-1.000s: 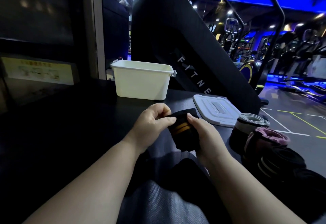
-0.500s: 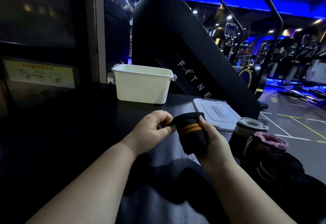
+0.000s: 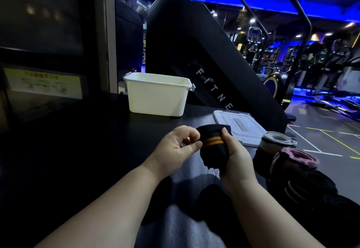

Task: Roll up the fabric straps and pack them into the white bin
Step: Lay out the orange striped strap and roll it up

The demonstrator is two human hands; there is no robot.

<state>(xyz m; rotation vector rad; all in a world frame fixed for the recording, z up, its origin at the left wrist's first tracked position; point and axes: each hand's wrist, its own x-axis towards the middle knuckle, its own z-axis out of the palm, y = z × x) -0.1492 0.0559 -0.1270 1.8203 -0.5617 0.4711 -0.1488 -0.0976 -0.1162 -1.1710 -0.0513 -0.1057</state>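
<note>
One strap now looks fully wound. The black strap, with its twin orange stripes, sits as a tight bundle in my right grip. The thumb and fingers are wrapped around it, and it is held above the bench at mid-scene.

A second ago both sides were pinching it lower down and tucking the end. Since then the bundle has come up a little and turned so the stripes face me. My left grip has let go of the top corner. Its fingers are loosely curled, thumb and forefinger apart, and only the forefinger tip touches the roll's left edge. A loose thread hangs from the roll's near end.

I judge the rolling done for this one, with the carry to the white bin next. The bin stands on the far side of the bench, slightly left of the roll and well apart from it. Its lid lies flat to its right. I cannot see the bin's floor from this angle, so I cannot say what is inside.

Near on the right, other rolls wait: a grey roll, a pink roll, and darker ones closer to me.

With one side clamped alone, the outer wrap could spring loose. I would squeeze firmly across it until the roll is down in the bin.
</note>
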